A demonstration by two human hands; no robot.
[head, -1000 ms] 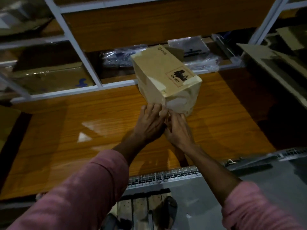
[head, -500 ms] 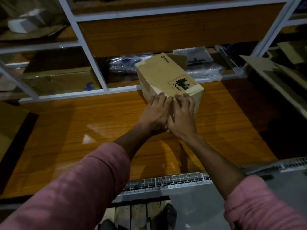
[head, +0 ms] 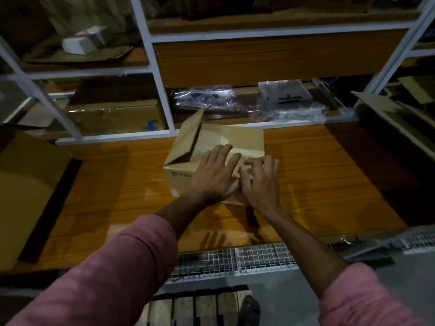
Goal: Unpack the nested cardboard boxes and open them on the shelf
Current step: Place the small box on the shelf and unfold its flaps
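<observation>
A small brown cardboard box (head: 244, 140) stands on the wooden shelf (head: 106, 184), its top open. Its left flap (head: 188, 137) stands up and the far flap lies back. My left hand (head: 211, 175) lies flat with straight fingers on the near flap and front wall. Beside it my right hand (head: 261, 182) rests arched fingertips on the near right corner of the box. What is inside the box is hidden.
A large cardboard sheet (head: 28, 189) lies at the left edge. Behind the white frame (head: 162, 90) are a taped carton (head: 113, 118) and clear plastic bags (head: 287, 102). More cardboard (head: 388, 109) sits at the right. Wire mesh (head: 235, 260) lines the shelf's front edge.
The box has been turned from tilted and shut to standing with its top open. Both hands went from its lower end onto the near flap.
</observation>
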